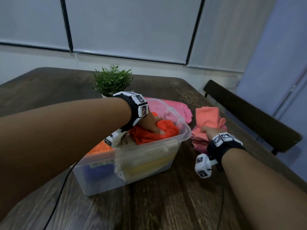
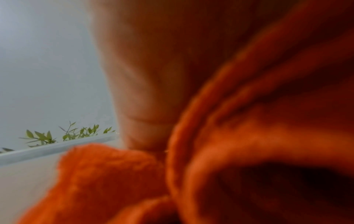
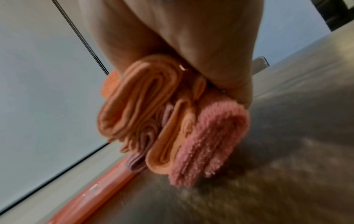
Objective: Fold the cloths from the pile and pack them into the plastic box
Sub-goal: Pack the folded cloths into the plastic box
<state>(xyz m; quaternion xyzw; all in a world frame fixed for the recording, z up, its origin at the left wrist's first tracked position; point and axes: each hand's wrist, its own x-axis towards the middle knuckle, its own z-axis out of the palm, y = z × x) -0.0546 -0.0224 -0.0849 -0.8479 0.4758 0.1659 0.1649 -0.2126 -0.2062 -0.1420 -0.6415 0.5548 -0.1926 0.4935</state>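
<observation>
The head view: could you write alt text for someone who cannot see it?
A person's left hand presses an orange cloth into a clear plastic box already holding folded cloths, on a dark wooden table. The right hand rests on a stack of pink and peach cloths beside the box; a pink lid and small green plant sit behind.

Head looks down; wrists close on cloths.

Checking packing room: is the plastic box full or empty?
Nearly full: cloths fill the plastic box to its rim, the orange cloth topmost.
</observation>
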